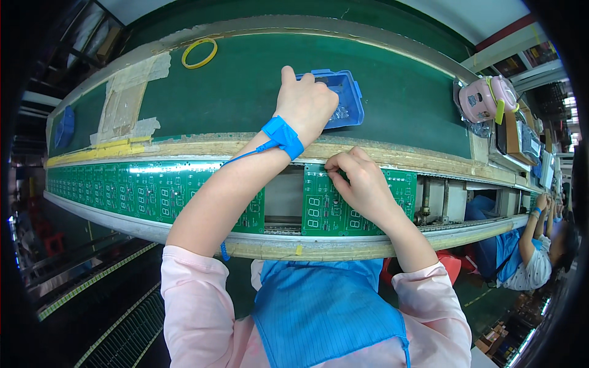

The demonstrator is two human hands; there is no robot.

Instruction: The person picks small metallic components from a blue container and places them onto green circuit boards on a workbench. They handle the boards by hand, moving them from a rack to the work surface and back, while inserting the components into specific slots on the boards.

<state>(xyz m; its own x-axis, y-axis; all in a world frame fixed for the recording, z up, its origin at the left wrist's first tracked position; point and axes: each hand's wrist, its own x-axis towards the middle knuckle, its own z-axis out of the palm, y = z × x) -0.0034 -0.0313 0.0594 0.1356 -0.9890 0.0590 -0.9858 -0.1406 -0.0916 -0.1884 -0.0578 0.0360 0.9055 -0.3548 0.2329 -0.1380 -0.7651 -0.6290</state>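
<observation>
My left hand (304,103), wearing a blue wrist strap (284,138) with a cord, is over the left side of a blue plastic bin (352,101) holding small clear parts (341,113). Its back faces up and its fingertips are hidden, so I cannot see what it grips. Over the upper edge of a green circuit board (315,195), my right hand (362,184) has thumb and forefinger pressed together. Anything between them is too small to make out. White digit displays (313,211) and small components show on that board.
More green boards (141,189) line the rail to the left, beyond a gap. On the green bench lie a yellow tape roll (199,54) and another blue bin (64,127). A pink container (488,99) stands far right, where another person (531,251) sits working.
</observation>
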